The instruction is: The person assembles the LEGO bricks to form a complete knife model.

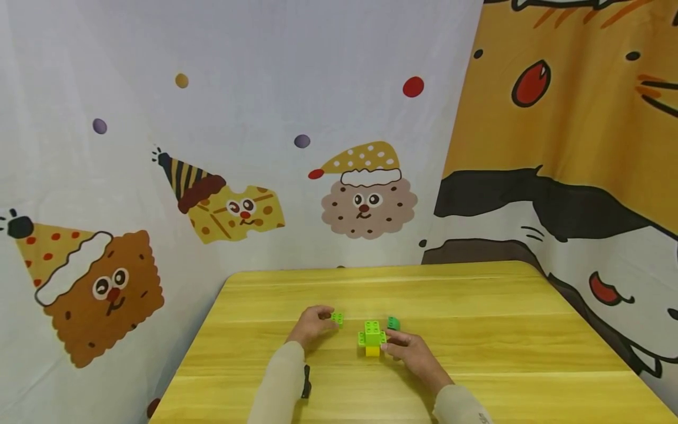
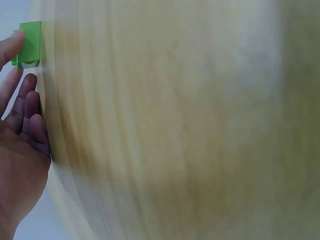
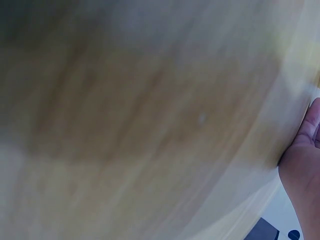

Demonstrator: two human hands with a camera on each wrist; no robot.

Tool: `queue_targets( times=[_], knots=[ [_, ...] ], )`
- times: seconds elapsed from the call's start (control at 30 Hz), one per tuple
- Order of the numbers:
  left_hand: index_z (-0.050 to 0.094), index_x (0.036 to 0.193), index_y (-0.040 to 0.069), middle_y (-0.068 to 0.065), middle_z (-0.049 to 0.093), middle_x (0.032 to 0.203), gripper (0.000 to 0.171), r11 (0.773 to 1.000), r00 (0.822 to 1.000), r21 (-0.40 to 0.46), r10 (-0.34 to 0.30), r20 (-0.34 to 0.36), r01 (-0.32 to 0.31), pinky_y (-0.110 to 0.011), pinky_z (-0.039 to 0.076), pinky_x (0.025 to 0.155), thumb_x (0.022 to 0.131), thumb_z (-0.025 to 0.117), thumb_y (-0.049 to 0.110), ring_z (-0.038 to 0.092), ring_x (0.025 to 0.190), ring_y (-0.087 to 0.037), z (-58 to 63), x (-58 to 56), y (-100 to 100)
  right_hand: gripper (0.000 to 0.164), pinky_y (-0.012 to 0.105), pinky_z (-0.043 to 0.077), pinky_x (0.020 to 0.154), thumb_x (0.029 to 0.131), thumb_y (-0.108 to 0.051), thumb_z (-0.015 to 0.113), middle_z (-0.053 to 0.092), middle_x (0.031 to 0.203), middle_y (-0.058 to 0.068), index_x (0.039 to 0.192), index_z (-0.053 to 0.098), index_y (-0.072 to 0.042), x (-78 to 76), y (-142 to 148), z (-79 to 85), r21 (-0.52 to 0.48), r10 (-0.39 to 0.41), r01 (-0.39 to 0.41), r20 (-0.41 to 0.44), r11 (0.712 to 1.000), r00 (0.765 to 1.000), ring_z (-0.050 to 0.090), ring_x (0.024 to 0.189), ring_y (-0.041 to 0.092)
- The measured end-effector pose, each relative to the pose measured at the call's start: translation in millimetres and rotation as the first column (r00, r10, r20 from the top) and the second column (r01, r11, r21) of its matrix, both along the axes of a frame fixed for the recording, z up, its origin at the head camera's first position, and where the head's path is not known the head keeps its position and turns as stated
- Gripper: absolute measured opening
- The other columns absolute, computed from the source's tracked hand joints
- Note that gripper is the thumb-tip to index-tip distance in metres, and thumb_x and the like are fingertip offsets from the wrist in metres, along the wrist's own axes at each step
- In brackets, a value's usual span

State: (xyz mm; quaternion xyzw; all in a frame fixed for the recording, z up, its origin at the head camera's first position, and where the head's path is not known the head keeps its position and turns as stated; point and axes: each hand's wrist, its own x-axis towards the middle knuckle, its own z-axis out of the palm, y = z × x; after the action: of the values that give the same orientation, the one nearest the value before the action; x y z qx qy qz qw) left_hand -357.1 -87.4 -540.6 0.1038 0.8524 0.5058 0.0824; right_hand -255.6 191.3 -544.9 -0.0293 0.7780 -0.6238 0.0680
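My left hand [image 1: 312, 325] pinches a small light green toy brick [image 1: 337, 319] between thumb and fingertips, low over the table. The left wrist view shows the same green brick [image 2: 31, 44] at the fingertips, with the other fingers loosely bent below. Right of it stands a small build of toy bricks [image 1: 372, 334], light green on top with side pieces and a yellow brick [image 1: 372, 351] at its base. My right hand [image 1: 415, 356] holds the build's right side piece between thumb and index finger. In the right wrist view only part of this hand [image 3: 302, 150] shows; its fingertips are out of frame.
A darker green curved brick [image 1: 393, 323] lies just behind the right fingertips. The wooden table [image 1: 466, 294] reaches back to a printed curtain [image 1: 339, 59]. A black strap-like piece [image 1: 306, 383] shows at the left sleeve.
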Motion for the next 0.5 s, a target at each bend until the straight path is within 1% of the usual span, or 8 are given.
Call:
queue_targets(
  times=[0.27, 0.4, 0.5],
  knots=[
    [0.068, 0.12, 0.003, -0.008, 0.063, 0.112, 0.04, 0.999, 0.998, -0.032, 0.008, -0.056, -0.01, -0.047, 0.048, 0.09, 0.084, 0.081, 0.017, 0.057, 0.104, -0.026, -2.5, 0.7, 0.5, 0.058, 0.039, 0.053, 0.08, 0.092, -0.028, 0.073, 0.065, 0.12, 0.016, 0.139, 0.055, 0.001, -0.3, -1.1, 0.9, 0.015, -0.002, 0.002, -0.008, 1.0, 1.0, 0.063, 0.098, 0.023],
    [0.069, 0.115, 0.003, -0.006, 0.064, 0.107, 0.037, 0.999, 0.997, -0.042, 0.014, -0.078, -0.017, -0.045, 0.05, 0.088, 0.083, 0.082, 0.016, 0.058, 0.099, -0.023, -2.9, 0.2, 1.2, 0.054, 0.038, 0.053, 0.078, 0.092, -0.023, 0.073, 0.067, 0.117, 0.017, 0.137, 0.056, 0.003, -1.3, -1.5, 0.3, -0.01, -0.014, 0.014, -0.022, 1.0, 1.0, 0.063, 0.096, 0.022],
    [0.07, 0.113, 0.004, -0.005, 0.064, 0.104, 0.035, 0.999, 0.997, -0.047, 0.023, -0.078, -0.026, -0.042, 0.05, 0.086, 0.083, 0.082, 0.016, 0.058, 0.096, -0.021, -3.0, 1.2, 0.6, 0.053, 0.038, 0.053, 0.077, 0.091, -0.02, 0.073, 0.068, 0.114, 0.017, 0.135, 0.057, 0.004, -2.0, -1.9, -2.4, -0.029, -0.024, 0.023, -0.032, 0.999, 0.999, 0.063, 0.094, 0.022]
  ],
)
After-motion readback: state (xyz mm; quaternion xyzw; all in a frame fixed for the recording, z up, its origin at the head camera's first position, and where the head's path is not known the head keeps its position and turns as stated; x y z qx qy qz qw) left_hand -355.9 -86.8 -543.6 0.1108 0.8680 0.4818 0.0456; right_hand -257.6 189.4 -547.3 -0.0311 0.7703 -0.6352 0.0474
